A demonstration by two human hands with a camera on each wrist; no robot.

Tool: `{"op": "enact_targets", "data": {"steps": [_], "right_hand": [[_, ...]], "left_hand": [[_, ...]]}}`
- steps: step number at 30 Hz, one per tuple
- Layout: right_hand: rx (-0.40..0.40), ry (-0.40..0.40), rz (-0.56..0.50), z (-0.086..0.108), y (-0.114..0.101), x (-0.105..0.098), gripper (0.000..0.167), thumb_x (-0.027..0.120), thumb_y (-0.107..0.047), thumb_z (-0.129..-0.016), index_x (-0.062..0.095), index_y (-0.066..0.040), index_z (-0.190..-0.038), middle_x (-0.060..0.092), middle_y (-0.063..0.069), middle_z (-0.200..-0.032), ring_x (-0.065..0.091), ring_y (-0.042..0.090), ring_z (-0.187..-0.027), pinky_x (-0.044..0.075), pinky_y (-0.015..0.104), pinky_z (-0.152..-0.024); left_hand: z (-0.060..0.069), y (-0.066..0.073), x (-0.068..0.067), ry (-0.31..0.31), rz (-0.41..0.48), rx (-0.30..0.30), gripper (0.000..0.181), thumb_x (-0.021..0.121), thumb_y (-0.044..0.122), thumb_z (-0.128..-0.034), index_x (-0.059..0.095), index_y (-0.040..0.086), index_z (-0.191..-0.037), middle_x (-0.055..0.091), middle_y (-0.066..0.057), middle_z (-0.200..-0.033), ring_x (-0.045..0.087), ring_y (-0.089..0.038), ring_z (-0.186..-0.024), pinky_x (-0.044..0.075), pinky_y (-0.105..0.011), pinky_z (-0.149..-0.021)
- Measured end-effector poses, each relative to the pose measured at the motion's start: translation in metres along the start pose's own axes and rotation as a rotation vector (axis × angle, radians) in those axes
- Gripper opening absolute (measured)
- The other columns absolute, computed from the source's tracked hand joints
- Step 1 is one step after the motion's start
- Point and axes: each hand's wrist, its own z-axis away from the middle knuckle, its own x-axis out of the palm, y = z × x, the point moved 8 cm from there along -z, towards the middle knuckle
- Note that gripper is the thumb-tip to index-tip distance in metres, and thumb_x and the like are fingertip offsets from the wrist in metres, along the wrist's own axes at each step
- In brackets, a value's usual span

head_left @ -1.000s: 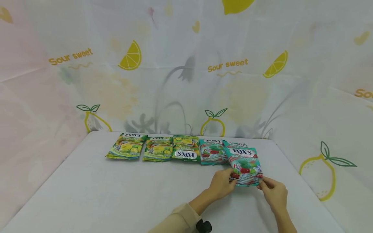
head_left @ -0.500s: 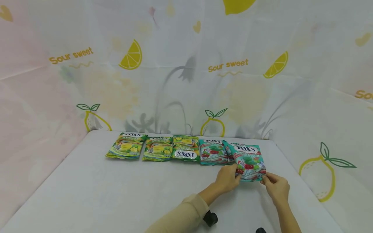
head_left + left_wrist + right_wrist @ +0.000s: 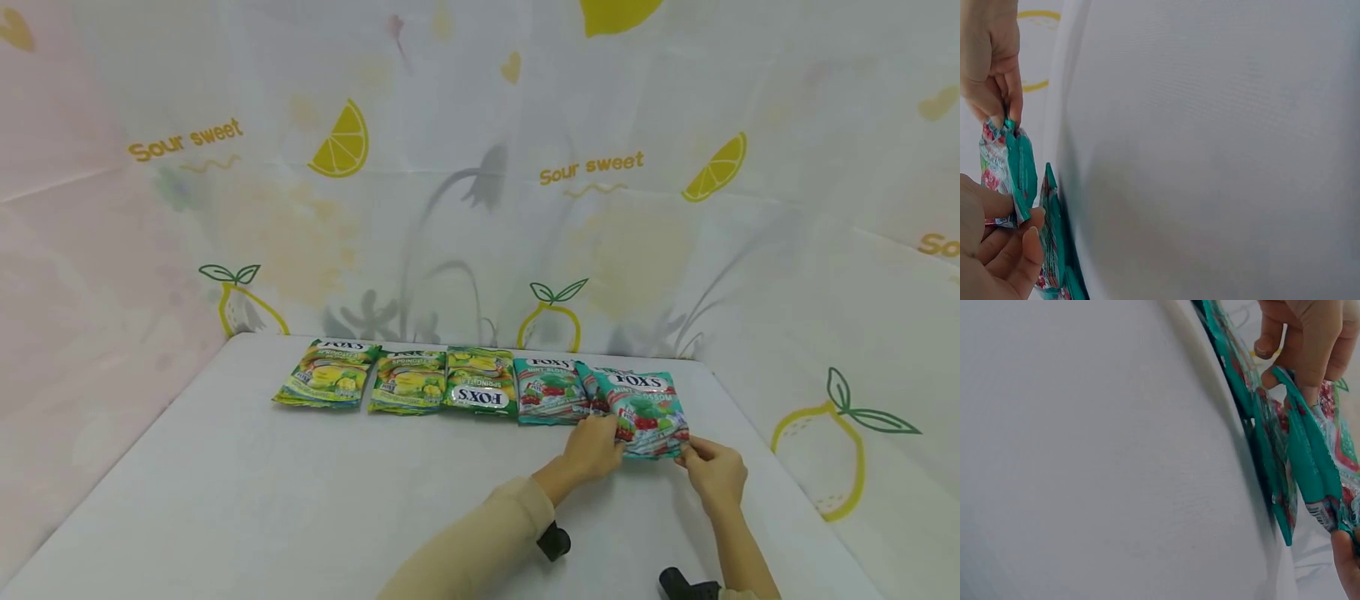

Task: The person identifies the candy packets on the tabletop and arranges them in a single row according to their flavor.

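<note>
A teal Mint Blossom candy bag (image 3: 647, 412) is held between both hands at the right end of a row of bags. My left hand (image 3: 594, 447) pinches its lower left corner, and my right hand (image 3: 717, 477) pinches the lower right one. In the left wrist view, the held bag (image 3: 1022, 165) is raised off the table, next to a teal bag (image 3: 1054, 234) lying there. That lying bag (image 3: 590, 386) is partly covered by the held one in the head view. Another Mint Blossom bag (image 3: 551, 392) lies to its left.
Three yellow-green Spring Tea bags continue the row leftward: one upside down (image 3: 481, 383), one in the middle (image 3: 408, 382) and one at the far left (image 3: 328, 375). The white table (image 3: 300, 500) meets a lemon-print cloth backdrop (image 3: 420, 233) behind the row.
Both hands have moved the teal candy bag to the right and slightly back, uncovering more of the teal bag beneath. The other bags stay where they were.
</note>
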Motion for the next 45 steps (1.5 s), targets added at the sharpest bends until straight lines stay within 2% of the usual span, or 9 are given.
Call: {"op": "enact_targets", "data": {"steps": [7, 13, 16, 20, 24, 27, 30, 36, 45], "right_hand": [[0.029, -0.026, -0.029, -0.014, 0.004, 0.006, 0.032, 0.054, 0.0, -0.086, 0.056, 0.02, -0.112, 0.063, 0.032, -0.099, 0.053, -0.011, -0.048, 0.043, 0.009, -0.051], [0.069, -0.022, -0.089, -0.023, 0.008, 0.006, 0.035, 0.054, 0.003, -0.084, 0.054, 0.022, -0.113, 0.062, 0.035, -0.099, 0.055, -0.008, -0.047, 0.046, 0.011, -0.05], [0.087, -0.02, -0.107, -0.029, 0.01, 0.005, 0.035, 0.053, 0.004, -0.083, 0.053, 0.023, -0.113, 0.063, 0.034, -0.096, 0.056, -0.007, -0.046, 0.046, 0.012, -0.049], [0.115, -0.024, -0.124, -0.039, 0.013, 0.002, 0.035, 0.054, 0.004, -0.082, 0.054, 0.023, -0.112, 0.067, 0.021, -0.076, 0.056, -0.005, -0.046, 0.046, 0.013, -0.048], [0.125, -0.024, -0.122, -0.047, 0.013, 0.001, 0.035, 0.054, 0.004, -0.081, 0.055, 0.023, -0.11, 0.064, 0.004, -0.067, 0.055, -0.005, -0.045, 0.046, 0.014, -0.047], [0.121, -0.02, -0.116, -0.054, 0.013, 0.001, 0.035, 0.053, 0.005, -0.081, 0.056, 0.023, -0.109, 0.063, 0.003, -0.066, 0.055, -0.005, -0.045, 0.046, 0.014, -0.047], [0.132, -0.03, -0.131, -0.061, 0.015, 0.0, 0.036, 0.052, 0.006, -0.08, 0.053, 0.025, -0.11, 0.061, 0.002, -0.064, 0.054, -0.005, -0.045, 0.045, 0.014, -0.046], [0.168, -0.054, -0.17, -0.07, 0.021, -0.005, 0.036, 0.051, 0.008, -0.08, 0.051, 0.028, -0.11, 0.059, -0.001, -0.062, 0.056, -0.003, -0.045, 0.047, 0.014, -0.048], [0.194, -0.081, -0.156, -0.078, 0.021, -0.013, 0.038, 0.051, 0.008, -0.077, 0.051, 0.028, -0.11, 0.056, -0.004, -0.056, 0.056, -0.001, -0.042, 0.048, 0.016, -0.046]], "left_hand": [[-0.012, -0.009, 0.006, -0.073, 0.008, -0.069, 0.012, 0.066, 0.02, -0.0871, 0.062, 0.009, -0.087, 0.065, 0.001, -0.083, 0.06, -0.008, -0.074, 0.046, -0.021, -0.06], [-0.02, -0.014, 0.004, 0.017, 0.24, -0.058, 0.004, 0.062, -0.004, -0.0797, 0.063, 0.0, -0.078, 0.059, -0.002, -0.067, 0.044, -0.006, -0.057, 0.039, -0.017, -0.058], [-0.021, -0.016, 0.001, 0.068, 0.356, -0.082, 0.011, 0.062, -0.008, -0.0757, 0.068, -0.003, -0.083, 0.065, -0.005, -0.072, 0.052, -0.006, -0.061, 0.043, -0.016, -0.062], [-0.021, -0.015, 0.006, 0.055, 0.418, -0.104, 0.02, 0.067, -0.002, -0.0766, 0.069, -0.006, -0.096, 0.07, -0.009, -0.085, 0.061, -0.011, -0.075, 0.046, -0.017, -0.064], [-0.022, -0.005, 0.014, -0.047, 0.315, -0.046, 0.037, 0.067, 0.009, -0.0809, 0.064, -0.006, -0.114, 0.066, -0.012, -0.111, 0.058, -0.016, -0.105, 0.045, -0.019, -0.086], [-0.023, 0.005, 0.023, -0.171, 0.182, 0.015, 0.048, 0.065, 0.019, -0.0852, 0.056, -0.005, -0.126, 0.058, -0.012, -0.126, 0.049, -0.019, -0.122, 0.038, -0.022, -0.099], [-0.023, 0.01, 0.032, -0.28, 0.128, 0.025, 0.057, 0.063, 0.027, -0.0879, 0.047, -0.002, -0.134, 0.048, -0.011, -0.137, 0.041, -0.02, -0.129, 0.035, -0.024, -0.102], [-0.023, 0.011, 0.042, -0.422, 0.181, -0.04, 0.066, 0.06, 0.032, -0.0905, 0.035, 0.0, -0.143, 0.03, -0.01, -0.151, 0.031, -0.018, -0.136, 0.031, -0.023, -0.105], [-0.029, 0.015, 0.048, -0.528, 0.164, -0.034, 0.063, 0.058, 0.03, -0.0921, 0.035, 0.0, -0.143, 0.03, -0.008, -0.151, 0.027, -0.015, -0.138, 0.025, -0.02, -0.107]]}}
